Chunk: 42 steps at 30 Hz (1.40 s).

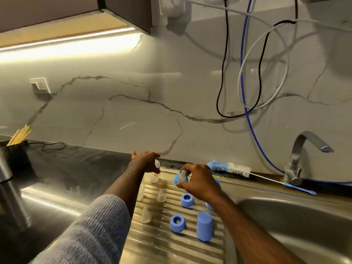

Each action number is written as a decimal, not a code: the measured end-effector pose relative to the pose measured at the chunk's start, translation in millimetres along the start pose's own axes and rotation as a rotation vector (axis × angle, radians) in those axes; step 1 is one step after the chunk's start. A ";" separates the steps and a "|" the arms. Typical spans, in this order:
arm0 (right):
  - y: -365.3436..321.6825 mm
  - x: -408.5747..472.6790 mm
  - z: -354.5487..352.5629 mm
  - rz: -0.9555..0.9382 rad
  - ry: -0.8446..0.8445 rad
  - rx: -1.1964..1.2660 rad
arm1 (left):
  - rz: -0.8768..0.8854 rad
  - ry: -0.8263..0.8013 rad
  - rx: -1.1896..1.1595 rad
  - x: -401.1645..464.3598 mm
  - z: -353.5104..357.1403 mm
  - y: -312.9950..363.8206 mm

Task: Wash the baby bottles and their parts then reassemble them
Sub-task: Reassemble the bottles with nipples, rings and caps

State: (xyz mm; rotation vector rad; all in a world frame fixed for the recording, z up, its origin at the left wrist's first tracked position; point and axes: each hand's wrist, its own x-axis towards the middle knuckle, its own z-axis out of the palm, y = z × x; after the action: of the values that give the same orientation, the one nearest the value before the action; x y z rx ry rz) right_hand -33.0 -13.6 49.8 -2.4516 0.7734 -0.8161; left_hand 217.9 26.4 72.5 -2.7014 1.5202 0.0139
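My left hand [147, 161] grips the top of a clear baby bottle [154, 178] standing at the back of the ridged steel drainboard [171, 244]. To its right my right hand [198, 181] holds a blue collar ring with a clear teat [181, 178] fitted in it. Two blue rings [187, 200] [177, 223] and a blue cap [204, 225] stand on the drainboard. Clear teats [162, 195] [145, 215] lie left of them. Another blue part [209, 206] is partly hidden under my right forearm.
A blue-and-white bottle brush [230, 167] lies along the back edge. The sink basin [297, 225] and tap [302, 157] are to the right. Cables [245, 88] hang down the marble wall. A dark holder with chopsticks [14, 149] stands on the counter at left.
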 end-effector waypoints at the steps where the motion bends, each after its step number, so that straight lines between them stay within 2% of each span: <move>1: 3.5 -0.4 -1.1 0.005 -0.003 -0.004 | 0.009 -0.009 0.018 2.8 3.4 2.5; 5: 15.7 -5.2 -4.8 0.019 0.017 0.019 | 0.046 0.082 0.048 6.7 10.3 8.7; 8: 25.3 -12.3 -11.3 0.033 0.089 0.049 | 0.094 0.276 -0.009 1.2 0.6 23.5; 10: 35.4 -21.4 -20.8 0.078 0.162 0.102 | 0.137 0.438 -0.256 -10.6 -11.2 47.6; 13: 54.4 -40.7 -37.5 0.191 0.319 0.295 | 0.188 0.604 -0.803 -42.9 -24.2 93.8; 15: 72.4 -61.0 -54.0 0.293 0.432 0.389 | 0.218 0.622 -1.091 -72.9 -26.2 132.0; 17: 94.3 -84.1 -71.5 0.400 0.527 0.514 | 0.240 0.567 -1.324 -103.8 -21.8 171.3; 19: 114.2 -105.2 -88.8 0.492 0.607 0.700 | 0.246 0.488 -1.447 -128.6 -11.9 206.0; 24: 145.7 -152.2 -134.0 0.559 0.736 1.024 | 0.281 0.282 -1.538 -171.5 25.5 283.0; 26: 152.9 -165.8 -143.8 0.568 0.737 1.120 | 0.305 0.203 -1.536 -184.1 38.8 306.5; 28: 156.1 -174.4 -145.6 0.547 0.670 1.155 | 0.350 0.132 -1.542 -191.4 50.2 319.3; 32: 158.4 -182.5 -143.7 0.493 0.484 1.070 | 0.384 0.065 -1.460 -196.7 68.3 329.6; 37: 158.5 -177.8 -143.2 0.486 0.390 1.030 | 0.394 0.120 -1.320 -193.8 75.4 324.8; 42: 165.7 -181.6 -147.0 0.465 0.320 0.876 | 0.451 0.170 -1.152 -184.4 76.6 312.8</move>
State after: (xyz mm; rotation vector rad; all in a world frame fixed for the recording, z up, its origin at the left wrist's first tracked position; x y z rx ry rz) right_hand -310.2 -56.9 -7.8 -1.3282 0.8156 -1.0716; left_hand -144.1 24.9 -8.9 -2.9502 2.7857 0.9736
